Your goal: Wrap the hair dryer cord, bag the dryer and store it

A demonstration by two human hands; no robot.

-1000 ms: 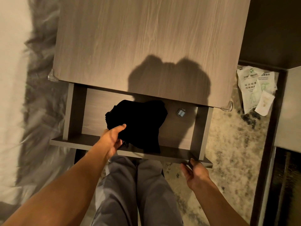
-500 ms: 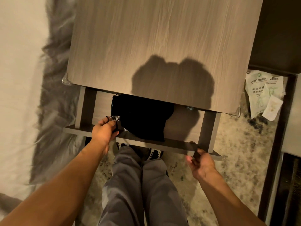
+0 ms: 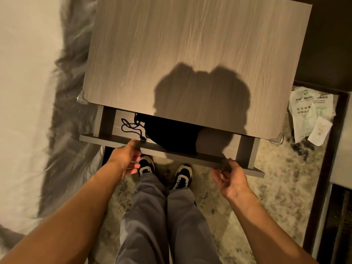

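**Bagged dryer in the half-open drawer**

Wood-grain table (image 3: 190, 54) filled the upper view, standing on mottled carpet (image 3: 276, 187) beside a white bed (image 3: 22, 92). Both hands were at the front panel of the drawer (image 3: 106, 139) under the tabletop. The left hand (image 3: 124, 158) had its fingertips touching the panel's near edge, fingers loosely curled and gripping nothing. The right hand (image 3: 229, 178) was open with its palm turned up, its fingertips at the underside of the panel near the right end; whether they pinched it could not be told. Just past the left hand, inside the drawer, lay the black bag (image 3: 171, 136), partly hidden under the tabletop, one corner draping over the front panel. Its drawstring (image 3: 131, 128) lay looped on the drawer floor to the left of it. Below the hands stood grey trousers and black-and-white shoes (image 3: 182, 177). Well to the right, printed plastic packets (image 3: 310, 115) lay on the carpet.
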